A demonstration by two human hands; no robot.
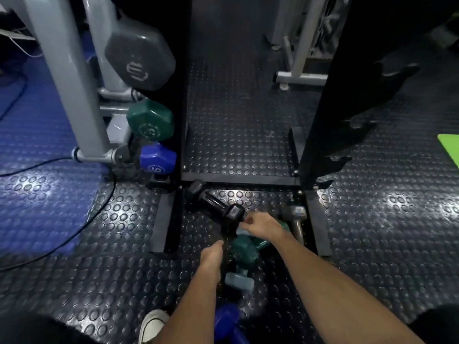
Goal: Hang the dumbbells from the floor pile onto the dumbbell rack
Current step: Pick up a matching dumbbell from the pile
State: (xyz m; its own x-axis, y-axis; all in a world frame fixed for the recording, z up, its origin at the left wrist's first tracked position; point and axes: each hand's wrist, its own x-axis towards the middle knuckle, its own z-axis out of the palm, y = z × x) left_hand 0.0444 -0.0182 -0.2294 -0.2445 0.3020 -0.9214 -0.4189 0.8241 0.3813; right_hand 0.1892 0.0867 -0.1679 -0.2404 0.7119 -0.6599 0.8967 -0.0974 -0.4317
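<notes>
A pile of dumbbells lies on the floor between the rack's feet. It holds a black dumbbell lying diagonally, a green dumbbell, a light blue dumbbell, a grey metal dumbbell and a blue dumbbell nearest me. My right hand rests on the pile with curled fingers, just beside the black dumbbell's near end; what it grips is hidden. My left hand is curled like a fist against something dark left of the green dumbbell. The black dumbbell rack stands ahead.
On the rack's left upright hang a grey dumbbell, a green one and a blue one. The right upright shows bare hooks. A grey machine frame, a floor cable, a lime mat and my shoe are around.
</notes>
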